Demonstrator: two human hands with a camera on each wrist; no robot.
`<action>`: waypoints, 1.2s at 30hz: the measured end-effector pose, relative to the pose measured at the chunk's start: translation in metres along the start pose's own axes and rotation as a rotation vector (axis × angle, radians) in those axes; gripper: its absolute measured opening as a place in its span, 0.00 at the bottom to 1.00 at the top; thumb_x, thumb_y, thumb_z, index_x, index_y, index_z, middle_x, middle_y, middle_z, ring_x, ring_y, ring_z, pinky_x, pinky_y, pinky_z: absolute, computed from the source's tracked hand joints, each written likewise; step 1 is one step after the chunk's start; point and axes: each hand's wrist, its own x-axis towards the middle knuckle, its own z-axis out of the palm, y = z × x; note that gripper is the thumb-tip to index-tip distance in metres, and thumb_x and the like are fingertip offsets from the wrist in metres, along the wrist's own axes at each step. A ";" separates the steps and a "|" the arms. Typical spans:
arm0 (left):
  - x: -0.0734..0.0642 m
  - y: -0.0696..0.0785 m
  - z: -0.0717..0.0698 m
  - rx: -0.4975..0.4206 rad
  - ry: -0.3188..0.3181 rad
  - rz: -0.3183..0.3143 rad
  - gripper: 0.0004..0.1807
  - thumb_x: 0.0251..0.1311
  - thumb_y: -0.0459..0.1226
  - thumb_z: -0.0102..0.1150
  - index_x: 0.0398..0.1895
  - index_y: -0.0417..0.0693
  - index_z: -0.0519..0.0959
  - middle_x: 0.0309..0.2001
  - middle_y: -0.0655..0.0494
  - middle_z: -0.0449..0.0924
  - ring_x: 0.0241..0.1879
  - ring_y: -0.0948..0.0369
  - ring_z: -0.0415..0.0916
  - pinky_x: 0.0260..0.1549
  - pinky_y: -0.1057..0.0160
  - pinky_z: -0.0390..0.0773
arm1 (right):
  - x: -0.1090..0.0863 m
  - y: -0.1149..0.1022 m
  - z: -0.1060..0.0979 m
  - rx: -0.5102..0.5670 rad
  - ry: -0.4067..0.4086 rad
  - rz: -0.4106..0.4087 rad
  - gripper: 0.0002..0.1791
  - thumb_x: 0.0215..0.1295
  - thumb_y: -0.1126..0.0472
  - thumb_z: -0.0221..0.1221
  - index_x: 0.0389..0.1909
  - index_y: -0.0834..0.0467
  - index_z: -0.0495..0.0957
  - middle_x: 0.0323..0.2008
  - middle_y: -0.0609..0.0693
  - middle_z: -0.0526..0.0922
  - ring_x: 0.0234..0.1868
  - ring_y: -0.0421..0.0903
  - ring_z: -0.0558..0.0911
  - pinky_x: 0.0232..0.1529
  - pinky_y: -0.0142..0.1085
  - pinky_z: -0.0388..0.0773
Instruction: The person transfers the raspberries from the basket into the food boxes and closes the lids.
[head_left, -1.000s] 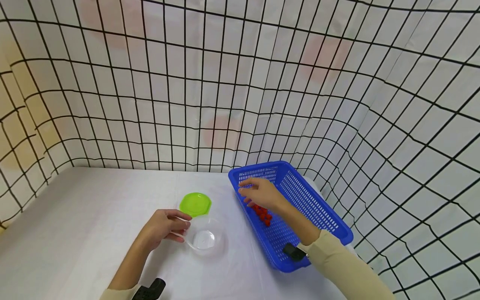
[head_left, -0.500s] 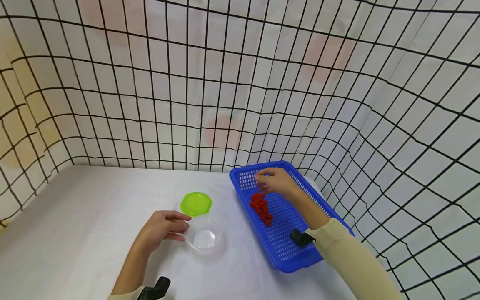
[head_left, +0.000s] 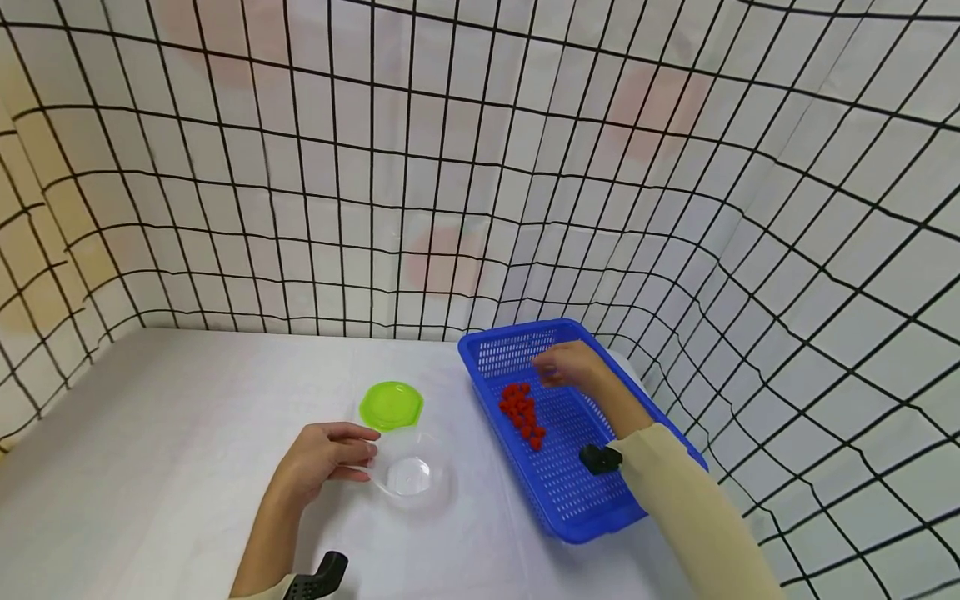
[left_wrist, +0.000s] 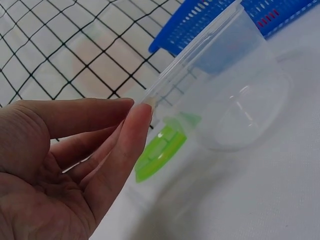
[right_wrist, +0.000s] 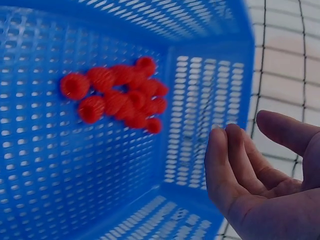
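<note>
My left hand [head_left: 322, 457] pinches the rim of a clear plastic bowl [head_left: 408, 477] on the white table. In the left wrist view, thumb and fingertips meet at the rim of the bowl [left_wrist: 250, 105], whose mouth tilts toward the hand. Right behind the bowl lies a bright green lid [head_left: 391, 406]. Over the far part of a blue plastic basket [head_left: 577, 487] hovers my right hand [head_left: 572, 367]. The right wrist view shows this hand [right_wrist: 270, 185] with bent fingers, thumb apart, holding nothing. Several red raspberries [right_wrist: 117, 102] lie clustered on the basket's floor.
Black wire mesh [head_left: 375, 200] backed by white sheeting stands along the back and both sides. White cloth [head_left: 187, 433] covers the table, stretching left of the bowl. The basket's raised walls surround the raspberries at the right.
My right hand has moved right, away from above the raspberries, uncovering more of them in the head view. My left hand and the bowl have stayed in place.
</note>
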 end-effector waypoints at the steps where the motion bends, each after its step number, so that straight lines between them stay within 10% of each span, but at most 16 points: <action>1: 0.000 0.001 0.000 -0.001 0.007 -0.004 0.19 0.58 0.28 0.67 0.52 0.26 0.81 0.35 0.52 0.86 0.31 0.59 0.84 0.32 0.58 0.89 | 0.002 0.003 -0.001 0.000 -0.006 0.014 0.14 0.71 0.62 0.59 0.47 0.71 0.79 0.41 0.59 0.82 0.41 0.51 0.83 0.55 0.47 0.85; 15: 0.000 0.003 -0.002 -0.022 -0.017 0.012 0.21 0.58 0.28 0.67 0.53 0.23 0.78 0.35 0.52 0.86 0.32 0.60 0.84 0.32 0.59 0.89 | 0.020 0.046 -0.015 -0.006 -0.186 0.281 0.21 0.75 0.60 0.56 0.61 0.71 0.75 0.44 0.61 0.82 0.34 0.46 0.83 0.47 0.38 0.87; 36: -0.001 0.000 -0.003 -0.012 -0.022 0.015 0.20 0.58 0.27 0.67 0.52 0.24 0.79 0.32 0.53 0.84 0.31 0.60 0.83 0.32 0.58 0.89 | 0.028 0.072 -0.001 -0.077 -0.259 0.356 0.12 0.65 0.61 0.66 0.44 0.66 0.84 0.33 0.56 0.83 0.28 0.45 0.84 0.39 0.35 0.88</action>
